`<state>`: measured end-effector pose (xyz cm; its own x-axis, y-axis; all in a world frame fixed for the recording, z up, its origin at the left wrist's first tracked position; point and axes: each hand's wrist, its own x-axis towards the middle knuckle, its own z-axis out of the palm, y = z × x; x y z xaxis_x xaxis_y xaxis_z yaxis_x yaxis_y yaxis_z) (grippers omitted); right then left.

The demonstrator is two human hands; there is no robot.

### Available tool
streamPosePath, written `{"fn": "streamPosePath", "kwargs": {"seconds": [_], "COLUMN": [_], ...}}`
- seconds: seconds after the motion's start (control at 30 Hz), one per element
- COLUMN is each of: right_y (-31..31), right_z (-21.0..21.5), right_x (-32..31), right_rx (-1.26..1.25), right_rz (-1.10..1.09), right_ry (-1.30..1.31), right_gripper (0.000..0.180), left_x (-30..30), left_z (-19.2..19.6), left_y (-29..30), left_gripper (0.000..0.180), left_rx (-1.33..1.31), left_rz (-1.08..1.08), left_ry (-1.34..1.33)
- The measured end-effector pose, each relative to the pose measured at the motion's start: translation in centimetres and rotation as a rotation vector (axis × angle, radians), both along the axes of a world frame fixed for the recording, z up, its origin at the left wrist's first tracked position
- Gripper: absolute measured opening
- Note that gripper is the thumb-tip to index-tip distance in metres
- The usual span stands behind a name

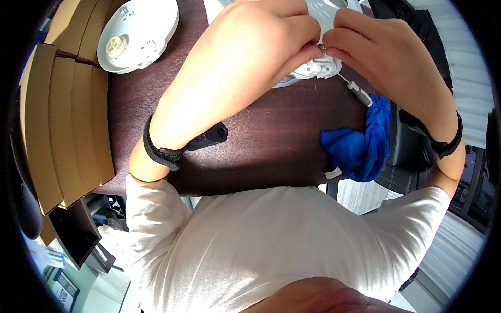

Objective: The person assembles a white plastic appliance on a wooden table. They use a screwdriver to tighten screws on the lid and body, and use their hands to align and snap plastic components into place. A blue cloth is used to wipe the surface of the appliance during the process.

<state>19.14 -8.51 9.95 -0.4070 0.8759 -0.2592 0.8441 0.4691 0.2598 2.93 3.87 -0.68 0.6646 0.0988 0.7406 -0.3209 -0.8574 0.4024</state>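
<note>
At the far edge of the dark wooden table, my left hand (284,31) and my right hand (362,36) meet, both closed in a pinch. Between the thumb tips is a small metallic piece (322,48), too small to name exactly. Just below them lies a white plastic assembly (317,69) with moulded details, partly hidden by my left hand. A screwdriver (359,93) with a grey and white handle rests on the table nearer to me, its shaft toward that assembly.
A bundled blue cloth (360,143) lies at the table's right edge. Far left is a round white plastic cover (143,39) with a cream fitting (116,47) inside. An open cardboard box (78,125) stands along the left edge. A black chair (407,156) is at right.
</note>
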Motion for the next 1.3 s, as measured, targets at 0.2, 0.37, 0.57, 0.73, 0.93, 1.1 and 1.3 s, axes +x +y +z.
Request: {"fn": "streamPosePath", "kwargs": {"seconds": [0.2, 0.37, 0.57, 0.73, 0.93, 1.1, 1.3], "right_y": [0.2, 0.6, 0.3, -0.4, -1.2, -1.6, -1.3], "right_z": [-0.4, -0.5, -1.2, -5.2, -5.1, -5.2, -5.7], "right_x": [0.3, 0.6, 1.4, 3.4, 2.9, 2.4, 2.7], "right_rx": [0.036, 0.025, 0.074, 0.294, 0.271, 0.292, 0.375], "right_rz": [0.048, 0.027, -0.004, 0.041, -0.070, -0.145, -0.024], "right_ry": [0.034, 0.043, 0.249, 0.642, 0.702, 0.680, 0.637], "right_gripper": [0.016, 0.018, 0.016, 0.007, 0.009, 0.015, 0.012], "left_x": [0.0, -0.4, -0.5, -0.2, -0.1, 0.0, -0.1], "left_z": [0.1, 0.9, 1.0, 0.7, 0.7, 0.8, 0.7], "left_y": [-0.1, -0.9, -0.9, -1.2, -1.5, -1.8, -1.8], "left_gripper": [0.015, 0.016, 0.015, 0.014, 0.014, 0.013, 0.011], "left_rx": [0.052, 0.111, 0.076, 0.066, 0.060, 0.088, 0.075], "left_rz": [0.038, 0.145, 0.124, 0.116, 0.133, 0.161, 0.173], "left_ry": [0.017, 0.077, 0.089, 0.053, 0.060, 0.045, 0.044]}}
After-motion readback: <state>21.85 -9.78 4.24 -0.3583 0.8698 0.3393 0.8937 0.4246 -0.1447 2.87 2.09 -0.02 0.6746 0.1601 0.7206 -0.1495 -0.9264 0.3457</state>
